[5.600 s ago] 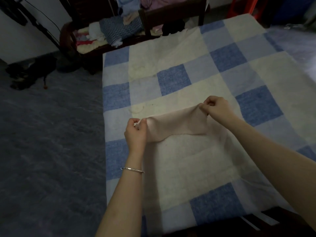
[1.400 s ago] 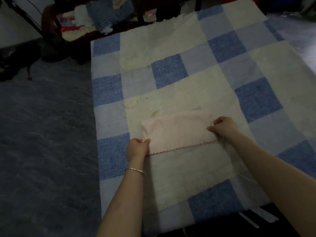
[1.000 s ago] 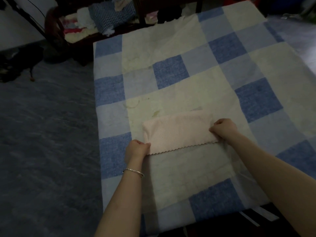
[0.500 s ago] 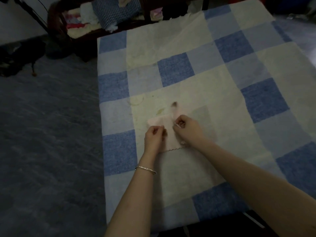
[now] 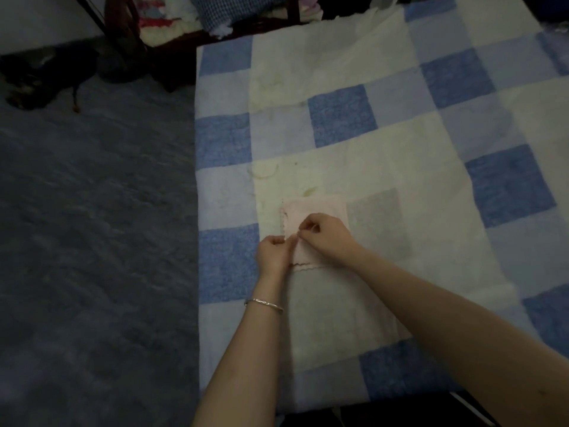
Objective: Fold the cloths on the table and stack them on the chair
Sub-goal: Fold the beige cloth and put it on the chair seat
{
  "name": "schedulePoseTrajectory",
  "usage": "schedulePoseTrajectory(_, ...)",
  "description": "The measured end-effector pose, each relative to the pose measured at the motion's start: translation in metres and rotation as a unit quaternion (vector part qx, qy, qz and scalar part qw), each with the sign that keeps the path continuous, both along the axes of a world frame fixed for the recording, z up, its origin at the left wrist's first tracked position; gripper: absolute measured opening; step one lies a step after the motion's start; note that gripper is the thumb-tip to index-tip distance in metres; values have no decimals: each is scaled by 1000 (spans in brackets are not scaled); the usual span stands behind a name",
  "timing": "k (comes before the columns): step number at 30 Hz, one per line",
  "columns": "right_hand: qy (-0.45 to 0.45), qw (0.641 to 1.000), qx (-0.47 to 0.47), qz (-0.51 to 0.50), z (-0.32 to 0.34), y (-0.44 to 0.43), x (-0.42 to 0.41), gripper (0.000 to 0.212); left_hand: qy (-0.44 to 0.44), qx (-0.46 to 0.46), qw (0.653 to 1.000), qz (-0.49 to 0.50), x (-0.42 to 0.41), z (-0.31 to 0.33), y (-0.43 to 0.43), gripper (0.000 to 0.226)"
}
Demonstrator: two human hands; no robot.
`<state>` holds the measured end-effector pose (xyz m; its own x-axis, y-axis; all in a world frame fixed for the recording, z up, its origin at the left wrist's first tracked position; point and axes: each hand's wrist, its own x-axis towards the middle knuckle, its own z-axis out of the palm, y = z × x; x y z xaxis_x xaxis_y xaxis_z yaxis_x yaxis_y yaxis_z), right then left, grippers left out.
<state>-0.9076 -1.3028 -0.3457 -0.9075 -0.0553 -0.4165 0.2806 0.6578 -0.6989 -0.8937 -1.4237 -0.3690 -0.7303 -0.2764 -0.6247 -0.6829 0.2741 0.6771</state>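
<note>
We judge the fold nearly done: both hands, left hand (image 5: 272,252) and right hand (image 5: 328,234), pinch the pink cloth (image 5: 314,212) on the counter (image 5: 400,149); next, carry it to the chair (image 5: 172,47).

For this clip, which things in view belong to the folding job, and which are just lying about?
In the job:
- pink cloth, folded small, lying on the table
- left hand and right hand, both pinching the cloth
- chair, with a pile of cloths on it

Lying about:
- checked table cover
- bracelet on the left wrist
- dark clutter on the floor
</note>
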Motion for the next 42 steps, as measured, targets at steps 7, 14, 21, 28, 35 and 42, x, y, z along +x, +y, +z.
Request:
schedulePoseTrajectory(7,59,992,109,-37,-11,19,-25,24,-19,-53,998,-16,13,-5,-10,14)
schedulePoseTrajectory(14,57,980,191,-19,-11,24,-34,40,-9,-92,995,-45,12,-2,-11,26)
schedulePoseTrajectory(21,-16,986,149,-69,-13,29,-39,41,-2,-143,987,-70,11,0,-8,19)
schedulePoseTrajectory(28,-22,981,76,-179,-7,48,-30,33,13,-135,989,-63,13,6,-3,28)
schedulePoseTrajectory(35,-48,951,124,-279,-8,85,14,25,14,-118,990,-81,14,12,14,34)
schedulePoseTrajectory(42,-121,951,130,-253,2,108,41,49,1,-135,983,-122,23,12,38,37)
